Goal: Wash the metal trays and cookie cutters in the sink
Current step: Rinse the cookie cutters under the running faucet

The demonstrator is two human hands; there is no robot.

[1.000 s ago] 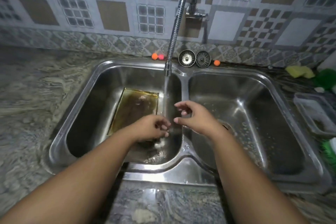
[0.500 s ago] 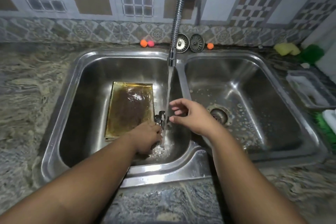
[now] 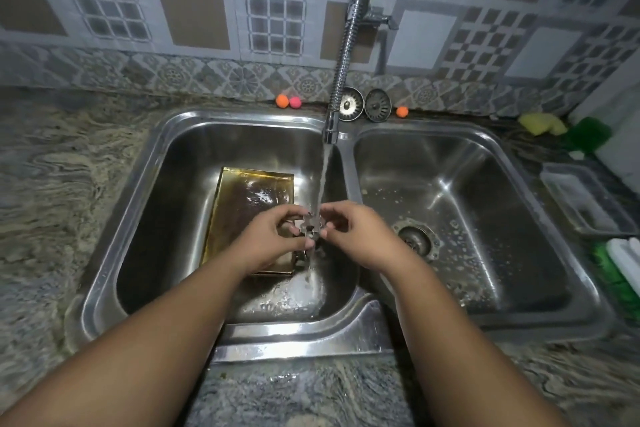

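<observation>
While under water (image 3: 323, 177), cutter (image 3: 311, 227) between hands (image 3: 273, 236) (image 3: 358, 236) (left basin (image 3: 166, 191)).

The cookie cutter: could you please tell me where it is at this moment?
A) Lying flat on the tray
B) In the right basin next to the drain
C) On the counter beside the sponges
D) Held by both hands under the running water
D: the left hand and right hand both pinch the cutter in the stream falling from the tap, over the left basin.
</observation>
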